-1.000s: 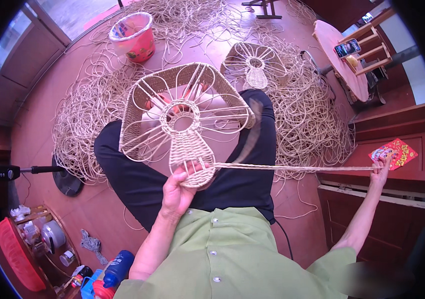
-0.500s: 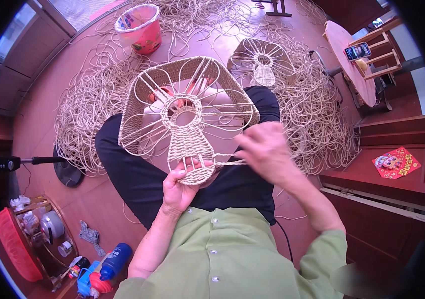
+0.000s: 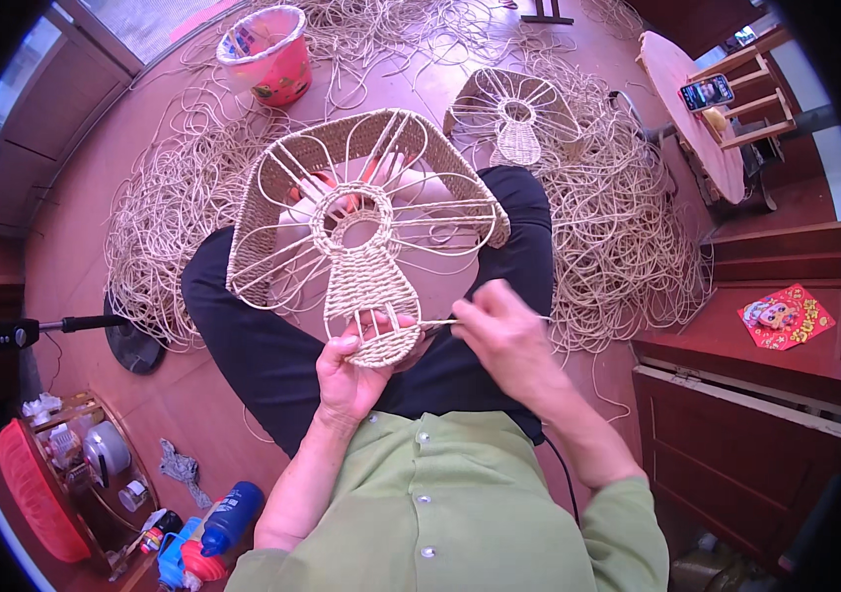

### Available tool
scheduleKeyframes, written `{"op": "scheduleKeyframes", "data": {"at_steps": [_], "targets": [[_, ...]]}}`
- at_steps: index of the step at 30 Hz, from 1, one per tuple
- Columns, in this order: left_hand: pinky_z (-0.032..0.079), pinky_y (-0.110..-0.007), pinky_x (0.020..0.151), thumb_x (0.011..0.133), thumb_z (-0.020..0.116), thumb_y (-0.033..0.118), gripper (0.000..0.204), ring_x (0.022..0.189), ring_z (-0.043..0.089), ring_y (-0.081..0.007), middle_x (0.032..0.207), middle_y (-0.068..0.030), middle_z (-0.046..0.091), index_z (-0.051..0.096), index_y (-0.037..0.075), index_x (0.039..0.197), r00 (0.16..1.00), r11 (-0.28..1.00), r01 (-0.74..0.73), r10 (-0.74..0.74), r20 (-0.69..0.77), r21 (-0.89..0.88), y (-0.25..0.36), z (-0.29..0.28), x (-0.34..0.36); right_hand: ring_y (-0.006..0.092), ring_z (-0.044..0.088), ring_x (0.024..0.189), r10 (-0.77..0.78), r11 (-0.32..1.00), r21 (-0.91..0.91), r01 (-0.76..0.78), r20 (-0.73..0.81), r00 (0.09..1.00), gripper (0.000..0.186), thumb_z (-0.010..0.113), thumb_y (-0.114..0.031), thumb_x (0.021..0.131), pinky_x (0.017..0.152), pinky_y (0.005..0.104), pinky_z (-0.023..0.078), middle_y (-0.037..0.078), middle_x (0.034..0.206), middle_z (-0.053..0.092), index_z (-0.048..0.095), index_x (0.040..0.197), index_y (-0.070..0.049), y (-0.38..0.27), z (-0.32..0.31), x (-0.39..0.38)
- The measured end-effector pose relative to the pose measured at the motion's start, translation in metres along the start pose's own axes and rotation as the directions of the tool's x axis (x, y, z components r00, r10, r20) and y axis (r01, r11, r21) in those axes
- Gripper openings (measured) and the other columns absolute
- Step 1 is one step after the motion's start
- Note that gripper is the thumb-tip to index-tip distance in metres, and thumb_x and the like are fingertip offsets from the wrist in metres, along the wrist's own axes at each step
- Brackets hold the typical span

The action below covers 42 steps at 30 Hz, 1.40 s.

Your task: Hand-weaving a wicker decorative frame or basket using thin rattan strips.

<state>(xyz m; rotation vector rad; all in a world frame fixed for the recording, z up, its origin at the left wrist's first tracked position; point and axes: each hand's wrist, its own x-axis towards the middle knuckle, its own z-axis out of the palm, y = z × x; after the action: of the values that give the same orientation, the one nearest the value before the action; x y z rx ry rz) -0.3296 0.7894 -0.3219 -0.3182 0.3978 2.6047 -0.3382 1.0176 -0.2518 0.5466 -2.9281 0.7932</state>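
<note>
A large woven straw-cord frame [image 3: 369,286] rests across my lap, with a round ring, looped cord spokes and a densely woven rim at its far side. Its narrow woven neck ends in a rounded tip near me. My left hand [image 3: 346,380] is closed around that tip, thumb on top and fingers behind, showing through the open gap between bare cord strands. To the right, my right hand [image 3: 504,335] pinches a straw cord [image 3: 438,323] that runs from the neck's right edge. The fingers of this hand are slightly blurred.
Loose cord lies in big heaps at left [image 3: 169,227] and right [image 3: 618,237]. A smaller similar woven frame [image 3: 517,138] sits on the right heap. Farther off stands a pink bucket [image 3: 282,79]. A blue bottle [image 3: 230,518] is at lower left, and a phone [image 3: 706,93] at upper right.
My right hand has moved slightly left and down, nearer the neck. The two cord strands reaching it now look like one taut line. My left hand keeps its hold.
</note>
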Motion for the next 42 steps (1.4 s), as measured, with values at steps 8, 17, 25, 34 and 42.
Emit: {"op": "scheduleKeyframes", "data": {"at_steps": [8, 17, 25, 34, 42], "targets": [[0.044, -0.049, 0.105, 0.094, 0.045, 0.036, 0.049, 0.114, 0.061, -0.0307, 0.121, -0.0178, 0.064, 0.056, 0.001, 0.127, 0.987, 0.944, 0.136, -0.104, -0.12, 0.299, 0.008, 0.004, -0.008, 0.0131, 0.066, 0.086, 0.398, -0.272, 0.89, -0.366, 0.45, 0.8, 0.015, 0.055, -0.011, 0.1, 0.081, 0.0328, 0.056, 0.002, 0.106, 0.065, 0.061, 0.112, -0.005, -0.005, 0.09, 0.003], [0.037, -0.044, 0.11, 0.092, 0.049, 0.031, 0.057, 0.124, 0.054, -0.0319, 0.132, -0.0212, 0.056, 0.042, -0.002, 0.138, 0.995, 0.976, -0.059, 0.075, -0.068, 0.207, 0.002, 0.007, 0.0, 0.0197, 0.058, 0.116, 0.169, -0.804, 0.578, -0.141, 0.448, 0.878, 0.031, 0.057, -0.008, 0.094, 0.103, 0.0412, 0.045, 0.01, 0.124, 0.059, 0.049, 0.124, -0.007, -0.026, 0.078, 0.008], [0.038, -0.047, 0.11, 0.09, 0.052, 0.029, 0.062, 0.125, 0.053, -0.0307, 0.136, -0.0192, 0.053, 0.037, 0.0, 0.142, 0.995, 0.983, -0.077, 0.086, -0.048, 0.165, 0.003, 0.003, 0.001, 0.01, 0.064, 0.078, 0.363, 0.368, 0.815, -0.448, 0.318, 0.876, 0.006, 0.067, -0.008, 0.089, 0.066, 0.0257, 0.05, 0.004, 0.104, 0.068, 0.068, 0.093, -0.003, -0.031, 0.051, 0.021], [0.042, -0.051, 0.107, 0.088, 0.051, 0.033, 0.068, 0.123, 0.054, -0.0399, 0.135, -0.022, 0.053, 0.032, 0.002, 0.145, 0.999, 0.983, 0.031, -0.033, 0.011, 0.179, 0.005, 0.005, 0.001, 0.011, 0.032, 0.057, 0.196, -0.154, 0.978, -0.137, 0.166, 0.966, 0.033, 0.04, -0.022, 0.105, 0.061, 0.0298, 0.035, -0.003, 0.063, 0.028, 0.036, 0.075, -0.011, -0.041, -0.041, 0.026], [0.039, -0.054, 0.11, 0.087, 0.049, 0.03, 0.067, 0.125, 0.05, -0.0465, 0.139, -0.026, 0.048, 0.029, 0.006, 0.146, 0.993, 0.991, 0.07, -0.08, 0.086, 0.118, 0.008, 0.025, -0.003, 0.0062, 0.019, 0.046, 0.629, -0.137, 0.942, 0.306, -0.156, 0.762, 0.025, 0.046, -0.008, 0.099, 0.047, 0.0256, 0.02, -0.006, 0.056, 0.023, 0.041, 0.075, -0.013, 0.106, -0.174, -0.033]]}}
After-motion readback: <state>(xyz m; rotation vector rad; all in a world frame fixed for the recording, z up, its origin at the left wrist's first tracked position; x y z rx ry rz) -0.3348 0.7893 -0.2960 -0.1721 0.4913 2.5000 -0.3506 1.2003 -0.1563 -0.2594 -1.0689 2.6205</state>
